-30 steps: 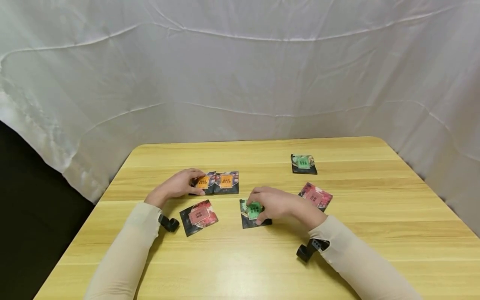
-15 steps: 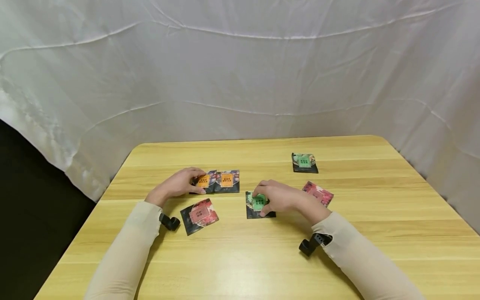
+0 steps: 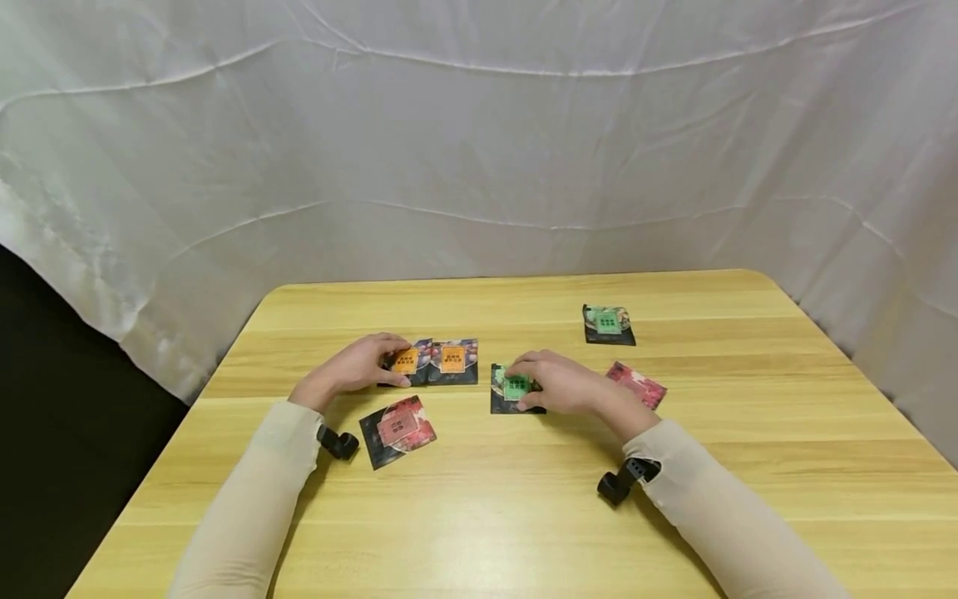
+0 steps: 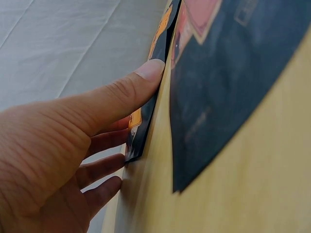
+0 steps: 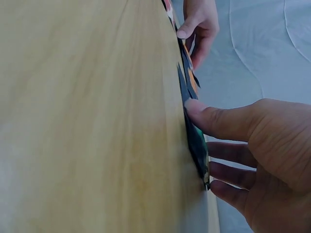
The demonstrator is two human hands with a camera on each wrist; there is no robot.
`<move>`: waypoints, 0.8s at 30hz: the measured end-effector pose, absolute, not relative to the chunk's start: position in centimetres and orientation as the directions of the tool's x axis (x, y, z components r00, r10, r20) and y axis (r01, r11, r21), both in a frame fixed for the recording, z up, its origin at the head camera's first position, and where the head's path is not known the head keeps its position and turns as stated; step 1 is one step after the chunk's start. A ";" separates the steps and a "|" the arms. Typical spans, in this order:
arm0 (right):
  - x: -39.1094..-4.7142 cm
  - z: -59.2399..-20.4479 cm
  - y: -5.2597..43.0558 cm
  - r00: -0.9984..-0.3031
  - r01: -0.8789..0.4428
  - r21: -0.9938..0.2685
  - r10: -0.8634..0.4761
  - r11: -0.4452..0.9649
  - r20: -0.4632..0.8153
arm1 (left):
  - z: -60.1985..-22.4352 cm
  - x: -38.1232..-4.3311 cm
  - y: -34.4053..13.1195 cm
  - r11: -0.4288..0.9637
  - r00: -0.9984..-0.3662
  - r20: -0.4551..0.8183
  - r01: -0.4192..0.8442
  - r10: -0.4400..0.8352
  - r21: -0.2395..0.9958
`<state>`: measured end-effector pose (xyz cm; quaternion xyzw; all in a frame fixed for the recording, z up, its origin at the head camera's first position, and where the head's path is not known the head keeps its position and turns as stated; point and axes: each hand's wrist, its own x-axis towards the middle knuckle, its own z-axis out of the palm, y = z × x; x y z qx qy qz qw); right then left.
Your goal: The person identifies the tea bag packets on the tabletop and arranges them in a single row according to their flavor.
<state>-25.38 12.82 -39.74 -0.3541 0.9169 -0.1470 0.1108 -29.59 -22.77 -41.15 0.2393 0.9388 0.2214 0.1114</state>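
Note:
In the head view my left hand point(image 3: 358, 366) holds the left of two flat orange-labelled sachets point(image 3: 407, 362), thumb at the near edge and fingers toward the far side. The second orange-labelled sachet point(image 3: 452, 362) lies against its right side. My right hand point(image 3: 563, 384) grips a green-labelled sachet point(image 3: 503, 403) by its edges, just right of the orange pair and slightly nearer. From the right wrist view, the thumb point(image 5: 214, 118) lies on the near edge of this sachet and the fingertips meet its other edge. Part of each held sachet is hidden under the hand.
A tilted red sachet point(image 3: 397, 431) lies in front of the left hand. Another red sachet point(image 3: 637, 386) is partly behind the right forearm. One more green sachet point(image 3: 609, 324) lies at the back right of the wooden table point(image 3: 479, 516). Pale curtain point(image 3: 479, 150) hangs behind.
My right hand has slid the green-labelled sachet away from me, up level with the orange pair's near edge. The left hand and its sachet have stayed in place.

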 end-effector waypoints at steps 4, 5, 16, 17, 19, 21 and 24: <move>-25.5 -39.8 13.0 -0.730 -0.616 -0.343 -0.678 0.710 -0.093 | -41.2 -29.7 -22.7 0.789 -0.862 -0.105 0.397 0.496 0.469; -25.6 -39.8 13.0 -0.732 -0.613 -0.343 -0.675 0.712 -0.093 | -41.2 -29.7 -22.7 0.790 -0.862 -0.106 0.398 0.496 0.466; -26.5 -40.4 12.8 -0.748 -0.595 -0.356 -0.658 0.721 -0.082 | -41.2 -29.3 -22.9 0.795 -0.867 -0.110 0.387 0.487 0.467; -26.6 -40.5 12.8 -0.750 -0.591 -0.359 -0.656 0.722 -0.085 | -41.2 -29.3 -23.0 0.796 -0.867 -0.111 0.387 0.486 0.466; -26.9 -40.6 12.7 -0.754 -0.583 -0.367 -0.651 0.725 -0.089 | -41.2 -29.2 -23.0 0.796 -0.867 -0.112 0.385 0.486 0.467; -27.2 -40.6 12.7 -0.758 -0.574 -0.371 -0.645 0.730 -0.094 | -41.3 -29.2 -22.9 0.795 -0.867 -0.111 0.384 0.485 0.469; -27.7 -40.6 12.7 -0.759 -0.571 -0.371 -0.643 0.732 -0.101 | -41.4 -29.2 -22.9 0.796 -0.870 -0.110 0.380 0.481 0.470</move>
